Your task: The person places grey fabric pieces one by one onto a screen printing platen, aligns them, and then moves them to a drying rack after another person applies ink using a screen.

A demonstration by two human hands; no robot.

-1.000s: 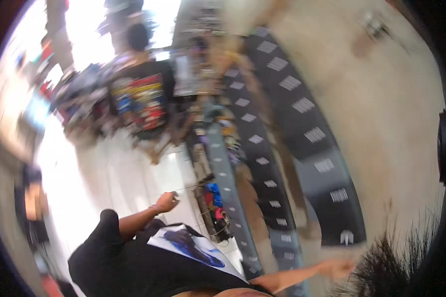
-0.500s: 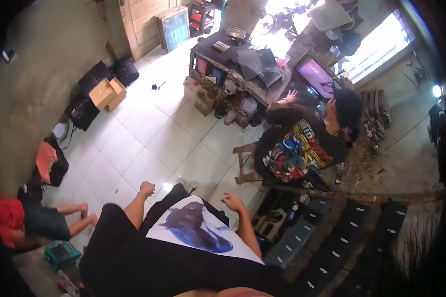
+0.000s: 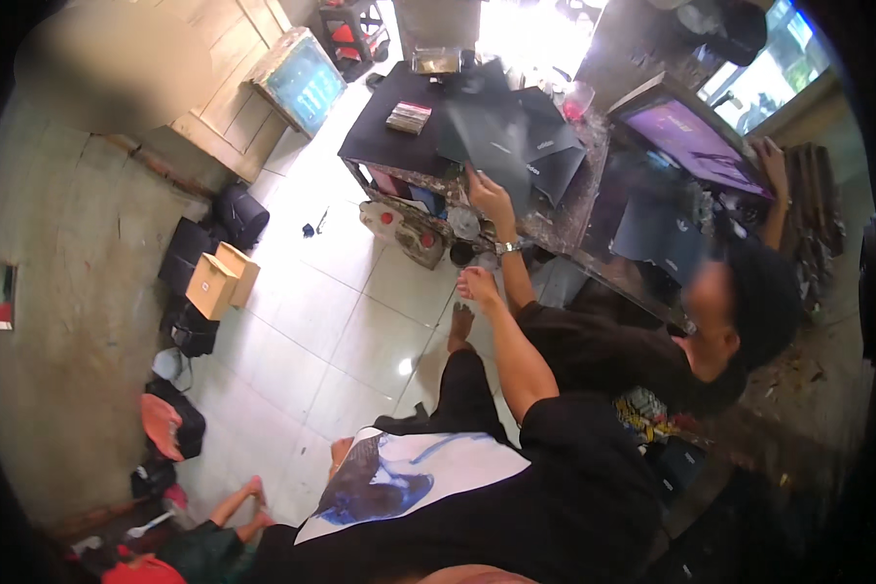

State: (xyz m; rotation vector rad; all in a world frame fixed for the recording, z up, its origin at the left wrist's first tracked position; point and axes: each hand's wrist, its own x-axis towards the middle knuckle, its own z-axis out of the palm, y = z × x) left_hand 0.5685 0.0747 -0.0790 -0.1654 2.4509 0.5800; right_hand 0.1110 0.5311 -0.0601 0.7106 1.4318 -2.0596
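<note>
My right hand (image 3: 477,284) reaches forward beside the table, its fingers curled with nothing visible in them. Just beyond it, a co-worker's hand (image 3: 493,202) with a wristwatch touches a blurred dark sheet (image 3: 501,146) above the table. More dark sheets (image 3: 555,165) lie beside that one. The co-worker's other hand (image 3: 774,167) is at the edge of a screen (image 3: 696,146). Low in front of my body, my left hand (image 3: 341,451) shows only partly beside my printed shirt, and its fingers are hidden.
A dark-topped table (image 3: 380,122) holds a small stack of flat packs (image 3: 409,118). Another dark sheet (image 3: 657,234) lies before the screen. Cardboard boxes (image 3: 222,280) and black bags (image 3: 240,214) line the left wall. A person in red (image 3: 146,569) sits at lower left.
My view has turned and moved nearer the table. My right hand has gone forward. The co-worker has turned and now reaches to a dark sheet, which is blurred by motion.
</note>
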